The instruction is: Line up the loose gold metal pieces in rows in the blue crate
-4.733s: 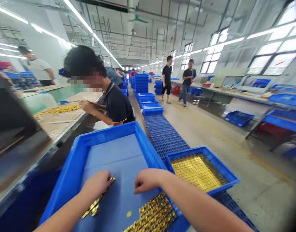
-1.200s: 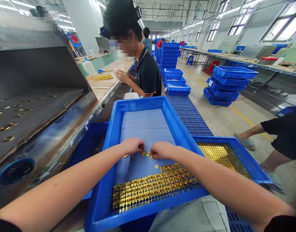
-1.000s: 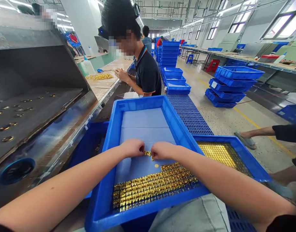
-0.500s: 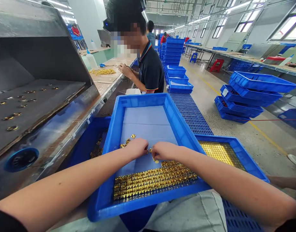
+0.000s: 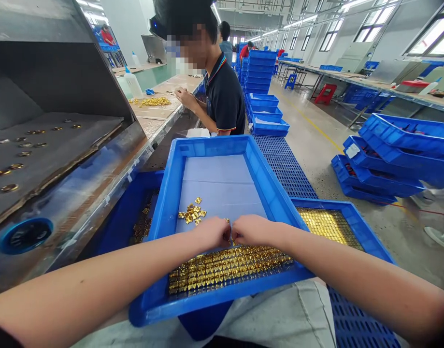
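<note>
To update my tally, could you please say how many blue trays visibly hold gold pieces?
3: the middle tray, the right tray, the left tray, partly covered; others may be hidden.

No readable text (crate label (image 5: 352, 151) blurred).

I am holding my bare left forearm (image 5: 98, 273) slanting in from the lower left and my bare right forearm (image 5: 355, 268) from the lower right. My left hand (image 5: 215, 232) and right hand (image 5: 251, 230) are sitting just beside each other, fingers (image 5: 226, 236) curling downward, their tips mostly hiding.
</note>
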Demonstrator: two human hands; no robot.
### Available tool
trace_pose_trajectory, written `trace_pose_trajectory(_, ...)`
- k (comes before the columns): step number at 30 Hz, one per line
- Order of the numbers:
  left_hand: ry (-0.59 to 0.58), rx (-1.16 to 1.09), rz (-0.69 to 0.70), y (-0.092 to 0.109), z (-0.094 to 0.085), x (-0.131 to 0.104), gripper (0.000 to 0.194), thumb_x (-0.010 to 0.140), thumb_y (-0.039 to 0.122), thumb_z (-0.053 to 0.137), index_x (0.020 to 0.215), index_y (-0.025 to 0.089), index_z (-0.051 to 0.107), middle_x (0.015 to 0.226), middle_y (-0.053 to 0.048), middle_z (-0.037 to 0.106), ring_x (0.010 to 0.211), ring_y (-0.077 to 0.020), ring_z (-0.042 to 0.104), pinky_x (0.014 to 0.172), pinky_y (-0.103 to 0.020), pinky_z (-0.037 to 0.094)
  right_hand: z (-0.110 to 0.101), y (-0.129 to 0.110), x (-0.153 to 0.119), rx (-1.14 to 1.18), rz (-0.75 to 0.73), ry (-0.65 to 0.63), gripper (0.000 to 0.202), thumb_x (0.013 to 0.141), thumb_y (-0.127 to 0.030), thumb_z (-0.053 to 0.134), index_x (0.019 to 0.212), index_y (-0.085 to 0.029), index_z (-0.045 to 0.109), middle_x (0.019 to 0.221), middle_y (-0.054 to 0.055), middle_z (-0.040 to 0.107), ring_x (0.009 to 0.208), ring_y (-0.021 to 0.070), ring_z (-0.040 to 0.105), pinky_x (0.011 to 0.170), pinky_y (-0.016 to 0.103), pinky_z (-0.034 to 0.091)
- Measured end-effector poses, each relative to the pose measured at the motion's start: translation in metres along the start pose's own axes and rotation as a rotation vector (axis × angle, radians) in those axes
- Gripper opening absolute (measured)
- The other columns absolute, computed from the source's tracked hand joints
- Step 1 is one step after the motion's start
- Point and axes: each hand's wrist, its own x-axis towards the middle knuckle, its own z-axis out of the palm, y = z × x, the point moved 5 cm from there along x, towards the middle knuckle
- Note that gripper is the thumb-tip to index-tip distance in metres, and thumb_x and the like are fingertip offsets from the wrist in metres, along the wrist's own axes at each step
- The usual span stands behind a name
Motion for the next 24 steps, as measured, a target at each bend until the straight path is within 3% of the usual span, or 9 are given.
trace_pose_trajectory(15, -0.064, -0.128, 0.041, 0.0, 0.007, 0.001, 0.013, 0.076, 0.025, 0.075, 0.089, 0.026, 0.08, 0.09, 0.001, 0.078, 0.083, -0.0212, 0.072, 0.064, -0.025, 0.047, 0.008, 0.008, 0.004, -0.016, -0.018, 0.021, 0.023, 0.083, -0.024, 0.059, 0.092, -0.024, 0.081, 0.083, 0.007, 0.076, 0.073, 0.0223, 0.068, 0.059, 0.028, 0.036)
trace_pose_trajectory(19, -0.033, -0.095, 0.029, -0.021, -0.018, -0.003, 0.02, 0.076, 0.032, 0.081, 0.096, 0.029, 0.079, 0.093, 0.003, 0.078, 0.083, -0.019, 0.071, 0.065, -0.024, 0.047, -0.011, 0.019, 0.005, 0.011, 0.008, 0.144, 0.021, 0.087, -0.025, 0.059, 0.092, -0.024, 0.079, 0.092, 0.006, 0.077, 0.083, 0.0234, 0.07, 0.061, 0.029, 0.037)
trace_pose_trajectory(24, 0.174, 0.098, -0.097, -0.073, -0.068, -0.007, 0.015, 0.084, 0.024, 0.069, 0.098, 0.023, 0.076, 0.1, -0.006, 0.076, 0.096, -0.0276, 0.068, 0.075, -0.032, 0.048, -0.022, 0.032, 0.019, -0.032, 0.007, 0.234, 0.027, 0.091, -0.018, 0.057, 0.11, -0.024, 0.075, 0.108, 0.007, 0.074, 0.095, 0.0233, 0.069, 0.068, 0.028, 0.042)
